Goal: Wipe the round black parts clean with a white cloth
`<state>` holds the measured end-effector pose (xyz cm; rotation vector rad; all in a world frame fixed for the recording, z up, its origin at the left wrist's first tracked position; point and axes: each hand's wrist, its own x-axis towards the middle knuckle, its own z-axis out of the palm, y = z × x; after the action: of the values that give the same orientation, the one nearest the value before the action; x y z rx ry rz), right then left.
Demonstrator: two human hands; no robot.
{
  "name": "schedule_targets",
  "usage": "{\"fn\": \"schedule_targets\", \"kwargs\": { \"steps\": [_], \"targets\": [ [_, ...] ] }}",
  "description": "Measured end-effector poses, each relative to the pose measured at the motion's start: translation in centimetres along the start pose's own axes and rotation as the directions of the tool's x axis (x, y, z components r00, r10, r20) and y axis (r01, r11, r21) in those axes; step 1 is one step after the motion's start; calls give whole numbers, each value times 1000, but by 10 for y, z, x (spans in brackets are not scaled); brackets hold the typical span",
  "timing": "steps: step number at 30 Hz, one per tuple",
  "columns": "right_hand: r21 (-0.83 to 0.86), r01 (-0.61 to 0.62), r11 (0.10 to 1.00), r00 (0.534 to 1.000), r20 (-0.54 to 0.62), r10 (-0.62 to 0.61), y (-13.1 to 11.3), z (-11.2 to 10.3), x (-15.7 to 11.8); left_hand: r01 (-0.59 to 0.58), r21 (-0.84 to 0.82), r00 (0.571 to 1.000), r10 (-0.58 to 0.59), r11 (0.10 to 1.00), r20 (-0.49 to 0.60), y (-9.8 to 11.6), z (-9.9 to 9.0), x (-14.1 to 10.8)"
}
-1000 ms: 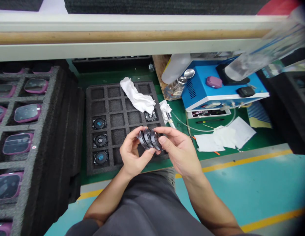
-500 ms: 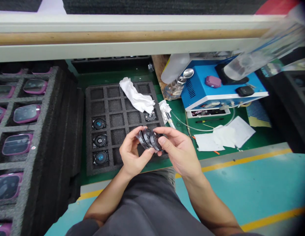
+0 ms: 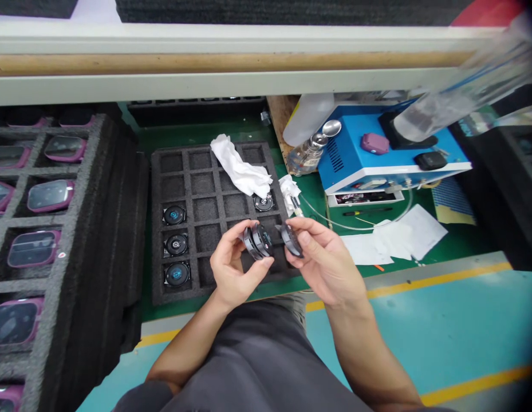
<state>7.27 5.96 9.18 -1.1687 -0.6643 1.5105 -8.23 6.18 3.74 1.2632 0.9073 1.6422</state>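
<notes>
Two round black watch-like parts [image 3: 257, 241] sit side by side in my left hand [image 3: 233, 266], its thumb and fingers closed round their edges. A similar round black part [image 3: 291, 240] is pinched by my right hand [image 3: 326, 257], a short gap to the right of the pair. Both hands are over the front right of a dark foam tray [image 3: 204, 209] with square compartments. In its left column lie several round black parts with blue or grey centres [image 3: 175, 245]. One more round part [image 3: 263, 202] shows beneath a crumpled white cloth [image 3: 240, 171].
Stacked foam trays with purple-framed watch-like pieces [image 3: 34, 249] stand at the left. To the right are a blue machine [image 3: 355, 140], a metal-topped glass bottle [image 3: 306, 154], a white bottle [image 3: 308, 117] and white papers [image 3: 394, 237]. A shelf edge [image 3: 231, 83] crosses above.
My right hand has moved right and drawn one round part away from the other two. My left hand still holds its pair almost in place.
</notes>
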Motion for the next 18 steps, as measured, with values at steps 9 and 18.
{"fn": "schedule_targets", "kwargs": {
  "steps": [9,18],
  "targets": [
    [-722,81,687,993,3,-115,24,-39,-3,10,-10,1000,-10,1000,-9,-1,1,0],
    [-867,167,469,982,103,-160,28,-37,-2,31,-66,999,-30,997,12,-2,-1,-1]
  ]
}}
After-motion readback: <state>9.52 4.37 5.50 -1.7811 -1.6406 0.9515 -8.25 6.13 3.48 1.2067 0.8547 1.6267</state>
